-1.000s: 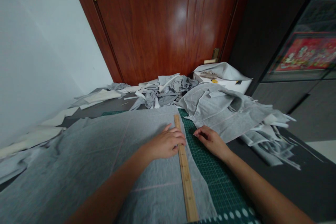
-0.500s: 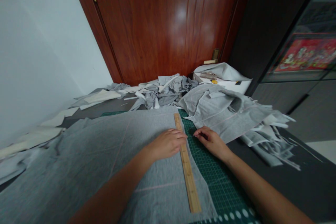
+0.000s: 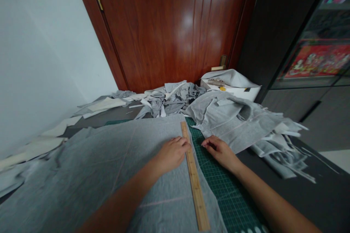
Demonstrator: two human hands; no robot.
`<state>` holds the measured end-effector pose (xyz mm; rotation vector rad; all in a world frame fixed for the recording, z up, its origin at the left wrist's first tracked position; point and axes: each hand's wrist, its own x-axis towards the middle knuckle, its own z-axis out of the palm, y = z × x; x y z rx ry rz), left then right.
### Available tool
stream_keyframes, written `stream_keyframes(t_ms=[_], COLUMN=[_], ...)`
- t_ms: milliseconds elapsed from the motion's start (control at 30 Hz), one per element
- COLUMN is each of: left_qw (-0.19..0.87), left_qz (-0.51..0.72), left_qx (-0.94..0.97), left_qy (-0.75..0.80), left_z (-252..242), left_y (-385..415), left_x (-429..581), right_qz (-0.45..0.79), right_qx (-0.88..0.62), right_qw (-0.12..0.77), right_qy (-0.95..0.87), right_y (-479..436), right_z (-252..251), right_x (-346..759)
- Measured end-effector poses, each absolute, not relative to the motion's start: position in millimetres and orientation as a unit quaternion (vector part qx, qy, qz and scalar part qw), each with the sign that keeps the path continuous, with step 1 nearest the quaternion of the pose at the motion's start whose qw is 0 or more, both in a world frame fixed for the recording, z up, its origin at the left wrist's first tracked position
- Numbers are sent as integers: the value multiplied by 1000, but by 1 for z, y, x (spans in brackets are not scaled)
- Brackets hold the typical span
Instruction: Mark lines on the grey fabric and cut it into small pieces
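A large grey cloth (image 3: 101,174) with faint pink lines lies spread out, its right edge over a green cutting mat (image 3: 210,167). Along that edge runs a wooden ruler (image 3: 194,178), lying lengthwise away from me. My left hand (image 3: 172,153) is on the cloth, its bent fingers closed on the ruler's left side and top. Over the mat, to the right of the ruler and apart from it, is my right hand (image 3: 220,151). Its thumb and fingers are pinched together; anything between them is too small to make out.
Grey fabric pieces (image 3: 229,116) are heaped at the right, in front of a white box (image 3: 237,91). A pile of scraps (image 3: 169,98) lies at the back, before the wooden door (image 3: 153,25). Cream strips (image 3: 38,149) line the wall side. A dark cabinet (image 3: 298,105) stands right.
My left hand has drawn back slightly to the left, its fingertips no longer reaching past the ruler's right edge. My right hand stays pinched in nearly the same place. The view has tilted a little.
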<state>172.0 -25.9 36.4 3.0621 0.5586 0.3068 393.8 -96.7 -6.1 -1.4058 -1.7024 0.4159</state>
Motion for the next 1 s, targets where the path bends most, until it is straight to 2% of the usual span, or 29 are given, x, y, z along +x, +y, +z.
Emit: stream_keyframes(t_ms=[200,633,1000], left_qw=[30,0,77], left_qz=[92,100,139], left_qx=[985,983,973], left_qy=[141,152,169], left_z=[42,44,30], left_y=[-32,-24,-15], left_x=[172,169,170], right_qz=[171,180,179], right_qx=[-567,-569,-565], right_qw=[428,424,426], right_qy=[-682,-681,-683], right_y=[-97,-95,-95], right_z=[-4,-9,-10], right_x=[393,394,394])
